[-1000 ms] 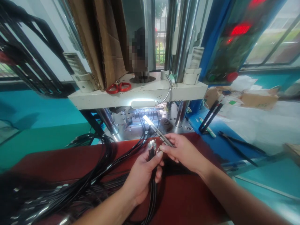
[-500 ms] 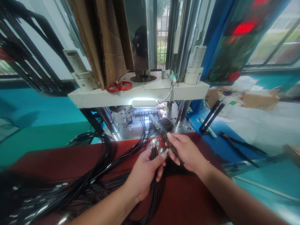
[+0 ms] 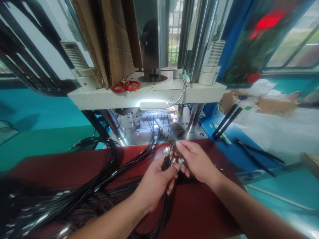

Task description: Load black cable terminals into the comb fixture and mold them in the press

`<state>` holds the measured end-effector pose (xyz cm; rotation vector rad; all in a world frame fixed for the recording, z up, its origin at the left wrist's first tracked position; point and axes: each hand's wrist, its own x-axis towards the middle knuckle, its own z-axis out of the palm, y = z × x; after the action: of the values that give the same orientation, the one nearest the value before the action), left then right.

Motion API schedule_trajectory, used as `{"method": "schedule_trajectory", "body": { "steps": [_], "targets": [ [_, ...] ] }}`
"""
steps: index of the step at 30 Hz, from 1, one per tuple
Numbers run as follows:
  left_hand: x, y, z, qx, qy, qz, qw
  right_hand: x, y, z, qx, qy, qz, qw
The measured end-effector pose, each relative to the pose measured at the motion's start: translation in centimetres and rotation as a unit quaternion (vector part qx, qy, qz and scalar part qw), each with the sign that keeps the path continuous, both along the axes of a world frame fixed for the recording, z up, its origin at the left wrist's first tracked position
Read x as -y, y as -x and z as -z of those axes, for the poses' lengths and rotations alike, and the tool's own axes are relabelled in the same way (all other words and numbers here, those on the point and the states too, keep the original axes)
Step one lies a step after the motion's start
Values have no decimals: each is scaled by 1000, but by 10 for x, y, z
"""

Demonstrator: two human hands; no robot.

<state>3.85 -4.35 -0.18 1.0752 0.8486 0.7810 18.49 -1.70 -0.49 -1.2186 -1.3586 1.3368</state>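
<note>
The bundle of black cables [image 3: 164, 164] is in your left hand [image 3: 158, 177], above the middle of the red-brown surface [image 3: 201, 212]; your fingers curl closed around it, thumb across the front. Metal connectors [image 3: 166, 151] stick up from your grip, and the cables trail down toward the surface's near edge. Your right hand [image 3: 193, 157] is closed around a slim metal bar [image 3: 163, 130], its tip pointing beyond the far edge. You can't tell whether those fingers also touch a connector. More cables [image 3: 74, 199] heap over the near left corner. Past the far edge stands the press; red-handled scissors [image 3: 125, 86] lie along its white plate's [image 3: 194, 94] front edge. Pliers [image 3: 256, 154] lie on the blue surface [image 3: 240, 162], toward its right edge.
</note>
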Motion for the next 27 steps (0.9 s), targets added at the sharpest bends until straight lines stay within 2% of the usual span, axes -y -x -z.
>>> {"method": "schedule_trajectory", "body": {
  "steps": [12,20,23,27],
  "targets": [
    [-1,0,3,1,-3,1,1000,5,3,-3,96,-37,1,995],
    [-9,16,-15,12,39,30,999,1,3,-2,-28,28,7,999],
    [-10,24,-20,25,58,23,998,1,2,-5,-44,38,9,998],
    [-11,29,-17,30,102,19,994,2,1,-8,-43,46,8,998]
  ]
}}
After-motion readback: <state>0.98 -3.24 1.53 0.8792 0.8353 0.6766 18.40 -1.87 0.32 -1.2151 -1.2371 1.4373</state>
